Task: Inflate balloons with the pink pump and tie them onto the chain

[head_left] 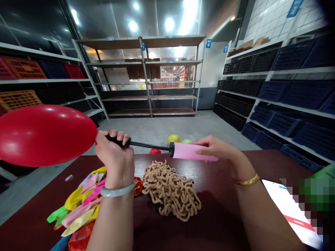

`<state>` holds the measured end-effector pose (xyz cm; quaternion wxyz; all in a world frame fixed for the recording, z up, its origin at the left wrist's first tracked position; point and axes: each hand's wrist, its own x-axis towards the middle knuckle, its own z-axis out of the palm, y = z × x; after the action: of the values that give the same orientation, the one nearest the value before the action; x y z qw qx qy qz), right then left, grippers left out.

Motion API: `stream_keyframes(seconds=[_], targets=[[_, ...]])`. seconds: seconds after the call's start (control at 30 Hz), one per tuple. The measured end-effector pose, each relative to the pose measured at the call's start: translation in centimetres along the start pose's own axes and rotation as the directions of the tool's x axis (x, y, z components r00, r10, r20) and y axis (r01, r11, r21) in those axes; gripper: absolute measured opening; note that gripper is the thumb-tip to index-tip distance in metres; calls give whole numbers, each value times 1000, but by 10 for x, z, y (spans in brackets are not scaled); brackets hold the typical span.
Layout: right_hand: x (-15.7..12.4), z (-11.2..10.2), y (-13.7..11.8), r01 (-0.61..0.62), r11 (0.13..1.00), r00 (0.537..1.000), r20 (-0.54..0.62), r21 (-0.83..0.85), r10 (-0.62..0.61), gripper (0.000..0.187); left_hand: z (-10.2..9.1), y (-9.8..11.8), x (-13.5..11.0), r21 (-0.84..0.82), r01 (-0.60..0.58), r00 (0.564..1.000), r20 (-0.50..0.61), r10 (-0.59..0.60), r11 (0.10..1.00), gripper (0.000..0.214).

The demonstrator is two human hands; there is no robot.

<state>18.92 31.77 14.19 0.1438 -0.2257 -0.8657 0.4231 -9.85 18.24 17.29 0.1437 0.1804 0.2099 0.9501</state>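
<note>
My left hand [115, 148] is closed around the black handle of a balloon pump, and a large inflated red balloon [49, 135] sits at its thumb side. Whether the thumb pinches the balloon's neck cannot be made out. A black rod runs from the handle into the pump's pink barrel [190, 151], which my right hand [213, 148] grips. Below the pump lies a pile of tan, noodle-like curly strands [171, 191]. Flat, uninflated balloons [81, 200] in several colours lie by my left forearm, which hides part of them.
A lit phone [290, 209] lies on the dark brown table [214, 223] at right, beside a blurred green thing. Beyond the table's far edge are yellow [174, 138] and green balloons. Shelves [146, 62] stand behind, with crates [303, 94] along both sides.
</note>
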Motion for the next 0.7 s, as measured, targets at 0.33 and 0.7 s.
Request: stream_keyframes(seconds=[0.33, 0.7], targets=[[33, 48, -20, 65, 998, 983, -170, -3, -64, 55, 20, -45, -52, 27, 152, 985, 75, -153, 988, 23], [0, 0, 2, -6, 998, 1000, 6, 55, 6, 56, -2, 8, 7, 1, 14, 1000, 23, -14, 1000, 16]])
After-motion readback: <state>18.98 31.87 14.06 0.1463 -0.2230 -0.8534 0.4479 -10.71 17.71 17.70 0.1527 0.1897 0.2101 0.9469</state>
